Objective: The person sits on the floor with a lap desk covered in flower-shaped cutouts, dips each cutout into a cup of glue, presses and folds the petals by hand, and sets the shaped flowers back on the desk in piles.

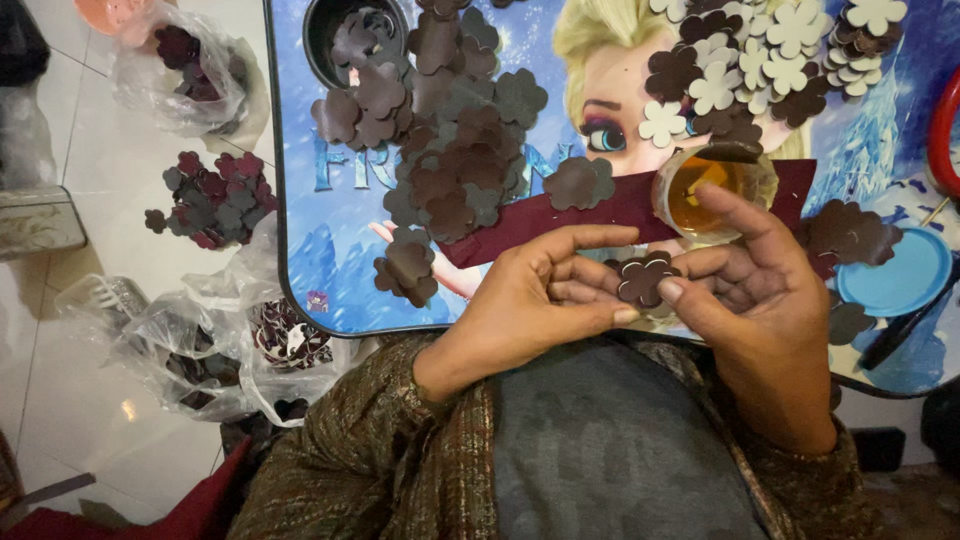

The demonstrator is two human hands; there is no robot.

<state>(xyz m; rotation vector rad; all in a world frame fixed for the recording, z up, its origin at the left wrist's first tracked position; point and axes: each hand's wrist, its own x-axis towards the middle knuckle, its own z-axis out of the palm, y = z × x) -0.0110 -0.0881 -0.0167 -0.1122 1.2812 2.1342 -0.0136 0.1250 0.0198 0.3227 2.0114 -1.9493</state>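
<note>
Dozens of dark flower-shaped cutouts [440, 130] lie heaped on the printed tabletop [330, 260], the widest thing in view, with a smaller heap of pale cutouts [770, 55] at the far right. A dark red strip [560, 215] runs across the middle, its right end behind a small jar of amber liquid [712, 190]; a blue lid [895, 275] sits right of that. On the floor to the left are clear bags [190, 340] holding more cutouts, and a loose pile [212, 200].

Both hands meet above the lap at the tabletop's near edge. The left hand [530, 310] curls with its index finger stretched over the one brown flower piece [643, 278], the thumb tip coming in beneath. The right hand [765, 300] cradles that piece from below, its thumb pressed on the lower edge and the fingers [730, 265] half closed around it. So the piece sits pinched between the two hands.

It looks thin, light and bendable, probably foam or felt, easily creased; holding it by the petal edges seems safest.
</note>
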